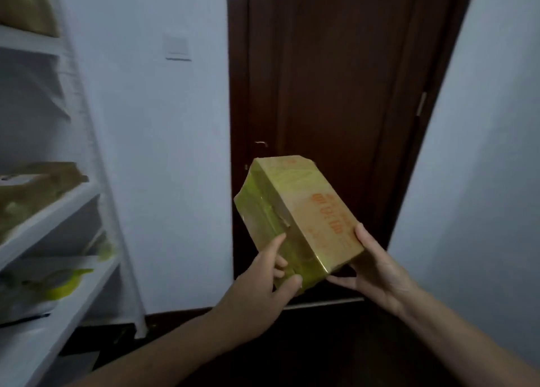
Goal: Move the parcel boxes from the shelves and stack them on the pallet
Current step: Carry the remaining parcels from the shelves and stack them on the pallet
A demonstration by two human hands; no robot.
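Gripping box (298, 220) with left hand (263, 284) at taped end, right hand (377, 270) under low corner, fingers (280, 262) curled. Level tilt before stacking; pallet unseen.

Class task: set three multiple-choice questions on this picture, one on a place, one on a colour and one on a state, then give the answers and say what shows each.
1. Where is the parcel box?
A. on a shelf
B. in the air in front of the dark door
C. on the floor

2. What colour is the print on its top face?
A. blue
B. black
C. orange-red

3. How is it held?
A. level, in one hand
B. tilted, in the left hand and the right hand
C. not held at all

Answers:
1 B, the door shows behind it.
2 C, orange-red characters run along the top.
3 B, each hand has a grip on the near end and the box slants.
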